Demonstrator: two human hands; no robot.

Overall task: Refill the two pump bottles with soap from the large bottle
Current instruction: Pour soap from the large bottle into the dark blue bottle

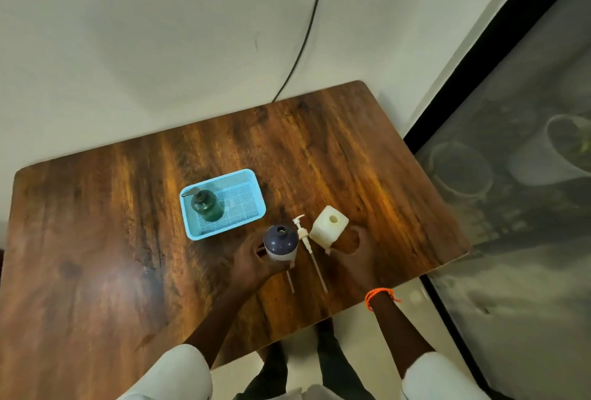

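Soap refilling looks midway: left hand (252, 259) grips the uncapped dark-blue round plastic bottle (280, 242), right hand (355, 251) holds the open white square bottle (329, 226) on the bench (96, 239); green pump bottle (206, 204) stands capped.

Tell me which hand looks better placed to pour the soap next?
The right hand, probably: it already holds the open white bottle. The left hand grips the open purple bottle, steadying it upright on the table.
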